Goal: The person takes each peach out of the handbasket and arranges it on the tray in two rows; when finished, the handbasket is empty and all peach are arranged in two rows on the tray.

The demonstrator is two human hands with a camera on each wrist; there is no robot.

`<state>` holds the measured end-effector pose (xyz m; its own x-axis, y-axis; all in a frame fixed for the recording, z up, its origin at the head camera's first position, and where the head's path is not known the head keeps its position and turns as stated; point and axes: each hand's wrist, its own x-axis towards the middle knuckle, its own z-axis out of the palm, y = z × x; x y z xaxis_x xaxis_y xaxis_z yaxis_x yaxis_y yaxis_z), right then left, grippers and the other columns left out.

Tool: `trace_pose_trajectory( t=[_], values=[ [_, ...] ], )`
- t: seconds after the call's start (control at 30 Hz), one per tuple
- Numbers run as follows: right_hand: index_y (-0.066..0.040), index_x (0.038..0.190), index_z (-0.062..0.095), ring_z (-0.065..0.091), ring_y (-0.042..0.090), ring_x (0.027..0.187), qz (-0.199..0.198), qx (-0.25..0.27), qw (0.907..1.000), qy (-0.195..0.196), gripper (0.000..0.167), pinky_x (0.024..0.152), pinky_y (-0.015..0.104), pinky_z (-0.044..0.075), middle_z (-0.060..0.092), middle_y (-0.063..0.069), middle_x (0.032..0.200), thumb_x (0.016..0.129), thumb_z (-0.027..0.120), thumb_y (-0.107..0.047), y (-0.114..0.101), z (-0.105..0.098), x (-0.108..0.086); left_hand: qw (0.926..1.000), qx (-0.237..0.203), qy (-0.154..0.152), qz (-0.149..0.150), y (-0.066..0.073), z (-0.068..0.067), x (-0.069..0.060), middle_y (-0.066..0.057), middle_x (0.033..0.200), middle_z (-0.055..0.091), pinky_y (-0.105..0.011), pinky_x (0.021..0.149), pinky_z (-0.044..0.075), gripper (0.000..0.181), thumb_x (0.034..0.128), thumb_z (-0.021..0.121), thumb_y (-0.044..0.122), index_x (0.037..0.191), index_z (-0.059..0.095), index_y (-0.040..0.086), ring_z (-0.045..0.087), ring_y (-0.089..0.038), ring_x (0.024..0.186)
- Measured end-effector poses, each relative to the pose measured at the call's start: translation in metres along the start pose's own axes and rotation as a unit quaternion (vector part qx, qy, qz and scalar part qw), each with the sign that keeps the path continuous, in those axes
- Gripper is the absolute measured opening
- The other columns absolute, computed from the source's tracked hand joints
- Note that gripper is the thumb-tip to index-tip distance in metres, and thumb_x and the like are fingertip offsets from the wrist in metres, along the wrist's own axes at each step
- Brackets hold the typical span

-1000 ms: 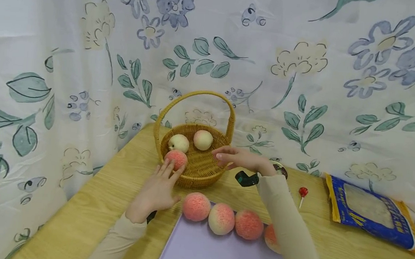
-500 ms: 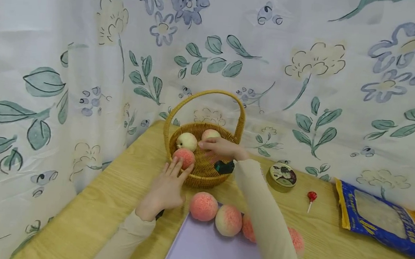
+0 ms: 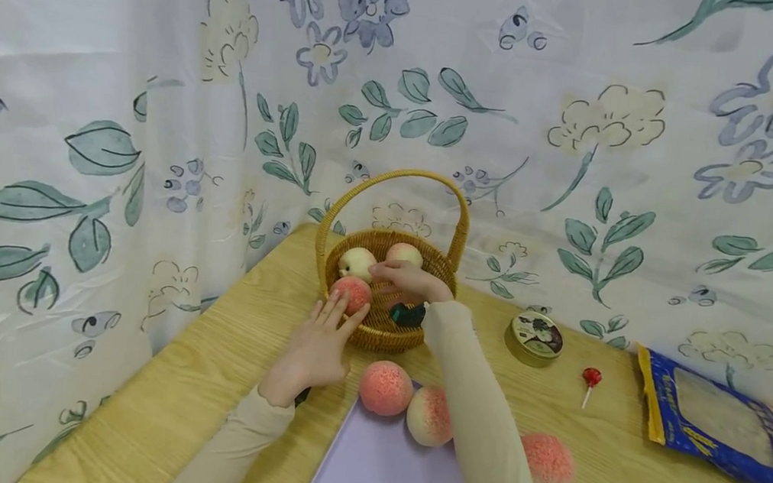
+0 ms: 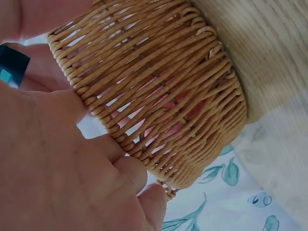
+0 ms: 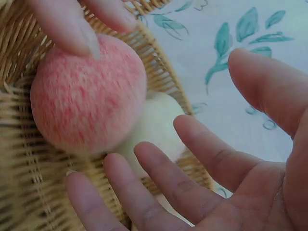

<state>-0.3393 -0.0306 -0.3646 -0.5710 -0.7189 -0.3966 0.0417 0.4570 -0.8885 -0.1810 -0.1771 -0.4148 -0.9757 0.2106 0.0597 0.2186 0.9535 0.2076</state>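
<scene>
A wicker basket point(image 3: 388, 340) with a tall handle holds a reddish peach point(image 3: 357, 293) at its front left, a pale peach point(image 3: 356, 261) behind that, and another peach point(image 3: 404, 254) at the back. My left hand point(image 3: 313, 354) reaches over the near rim, its extended fingertips touching the reddish peach. The left wrist view shows that hand point(image 4: 62, 159) along the basket's woven wall point(image 4: 159, 91). Above the basket's interior, my right hand point(image 3: 412, 280) has its fingers spread beside the peaches. In the right wrist view nothing lies in that hand's palm point(image 5: 240, 192).
A lilac tray point(image 3: 380, 475) lies in front, with a red peach point(image 3: 385, 388), a two-tone peach point(image 3: 429, 416) and another peach point(image 3: 549, 464) along its far edge. Rightward are a round tin point(image 3: 535, 338), a lollipop point(image 3: 592, 377) and a blue-yellow bag point(image 3: 722, 424). A floral curtain hangs behind.
My right hand has moved left, from the basket's right rim to over its inside near the pale peach. My left hand stays at the reddish peach. The head view has shifted right.
</scene>
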Motion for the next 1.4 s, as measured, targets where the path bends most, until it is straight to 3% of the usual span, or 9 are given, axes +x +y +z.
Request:
trace_pose_trajectory(
  t=[0.1,0.23,0.33,0.4,0.57,0.73,0.87,1.13,1.4],
  values=[
    [-0.004,0.153,0.021,0.034,0.039,0.142,0.011,-0.011,0.9998,0.009,0.06,0.112,0.053,0.037,0.028,0.017,0.157,0.104,0.04,-0.032,0.0,0.004,0.008,1.0,-0.006,-0.003,0.001,0.002,0.001,0.002,-0.024,0.16,0.014,-0.051,0.123,0.014,0.089,0.076,0.065,0.017,0.155,0.025,0.015,0.008,-0.037,0.151],
    [-0.012,0.151,0.034,0.039,0.036,0.14,0.025,-0.094,0.9949,0.029,0.055,0.11,0.055,0.039,0.033,0.013,0.157,0.102,0.044,-0.036,-0.004,0.011,0.017,0.9996,-0.025,-0.009,-0.002,0.006,-0.002,0.0,-0.027,0.159,0.016,-0.053,0.122,0.016,0.085,0.0776,0.064,0.015,0.154,0.026,0.01,0.01,-0.041,0.15],
    [-0.018,0.147,0.043,0.042,0.035,0.138,0.029,-0.162,0.9856,0.039,0.051,0.108,0.055,0.041,0.036,0.01,0.156,0.101,0.046,-0.04,-0.007,0.016,0.025,0.9995,-0.029,-0.005,-0.01,0.007,-0.005,-0.003,-0.028,0.158,0.02,-0.054,0.121,0.018,0.081,0.0782,0.064,0.012,0.152,0.031,0.007,0.013,-0.042,0.149],
    [-0.018,0.147,0.043,0.043,0.034,0.137,0.031,-0.181,0.9824,0.037,0.052,0.106,0.054,0.043,0.036,0.011,0.156,0.1,0.047,-0.041,-0.006,0.018,0.029,0.9997,-0.023,0.0,-0.01,0.007,-0.006,-0.004,-0.028,0.157,0.022,-0.054,0.12,0.02,0.078,0.0782,0.064,0.012,0.15,0.034,0.006,0.016,-0.043,0.148],
    [-0.017,0.15,0.037,0.041,0.035,0.138,0.029,-0.18,0.9832,0.013,0.057,0.108,0.051,0.042,0.03,0.009,0.158,0.1,0.047,-0.041,0.001,0.021,0.04,0.9999,-0.013,0.0,-0.007,0.004,-0.008,-0.007,-0.028,0.157,0.023,-0.054,0.12,0.022,0.075,0.078,0.062,0.015,0.148,0.038,0.005,0.017,-0.044,0.147],
    [-0.016,0.153,0.031,0.033,0.033,0.143,-0.011,-0.195,0.9808,-0.002,0.06,0.113,0.05,0.036,0.027,0.011,0.159,0.099,0.048,-0.038,0.011,0.019,0.044,0.9997,-0.023,0.005,-0.01,0.005,-0.007,-0.006,-0.027,0.159,0.018,-0.054,0.12,0.021,0.078,0.0765,0.063,0.012,0.149,0.036,0.006,0.015,-0.043,0.148],
    [-0.016,0.151,0.035,0.03,0.03,0.145,-0.039,-0.199,0.9791,0.014,0.06,0.116,0.047,0.032,0.03,0.011,0.158,0.097,0.053,-0.036,0.02,0.019,0.043,0.9997,-0.02,-0.002,-0.011,0.006,-0.007,-0.006,-0.025,0.16,0.016,-0.054,0.12,0.021,0.078,0.0769,0.063,0.012,0.15,0.035,0.008,0.014,-0.042,0.149],
    [-0.016,0.144,0.044,0.039,0.033,0.138,-0.052,-0.154,0.984,0.073,0.052,0.11,0.049,0.038,0.035,0.013,0.154,0.095,0.053,-0.033,0.025,0.013,0.032,0.9995,-0.029,0.0,-0.008,0.008,-0.007,-0.008,-0.027,0.158,0.018,-0.054,0.12,0.02,0.08,0.0754,0.061,0.01,0.151,0.034,0.007,0.014,-0.044,0.148],
    [-0.017,0.148,0.035,0.042,0.034,0.136,-0.076,-0.078,0.9929,0.047,0.055,0.106,0.049,0.044,0.032,0.013,0.155,0.097,0.05,-0.028,0.023,-0.007,0.009,0.9997,-0.022,0.007,-0.006,0.008,-0.006,-0.006,-0.028,0.158,0.019,-0.056,0.12,0.02,0.082,0.075,0.061,0.008,0.151,0.032,0.006,0.015,-0.045,0.148]
  ],
)
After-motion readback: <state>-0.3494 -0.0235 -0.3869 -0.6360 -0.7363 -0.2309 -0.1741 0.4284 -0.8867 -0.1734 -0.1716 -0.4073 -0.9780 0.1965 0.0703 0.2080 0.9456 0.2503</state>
